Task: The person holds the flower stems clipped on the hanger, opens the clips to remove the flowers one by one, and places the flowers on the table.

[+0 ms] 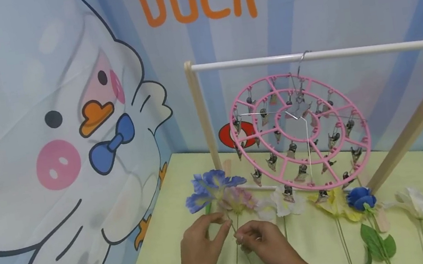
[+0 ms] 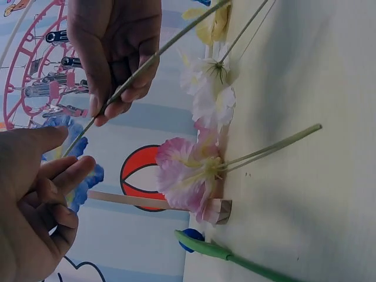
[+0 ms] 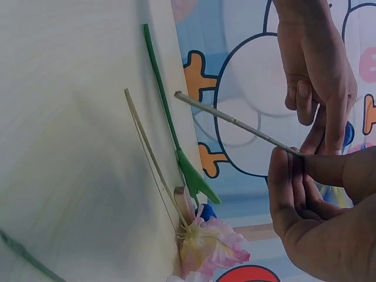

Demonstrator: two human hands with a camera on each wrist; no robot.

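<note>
A blue-purple artificial flower [image 1: 211,188] is held up by its thin stem [image 2: 141,70] between both hands. Just below the bloom, the left hand [image 1: 203,246] has its thumb and forefinger at the stem. Farther down, the right hand [image 1: 265,244] pinches the same stem between thumb and curled fingers, as the right wrist view shows. The stem's free end points down toward the table. Behind the hands lies a pink artificial flower [image 2: 188,167], its bare stems over the table top. The blue-purple petals are partly hidden behind the left hand in its wrist view.
A pink round clip hanger [image 1: 297,133] with many metal clips hangs from the white rail [image 1: 242,62] of a wooden-legged rack. Along the pale table [image 1: 160,229] lie white flowers [image 1: 286,202], a yellow flower [image 1: 339,206] and a blue rose [image 1: 360,198]. Printed cloth backs the table.
</note>
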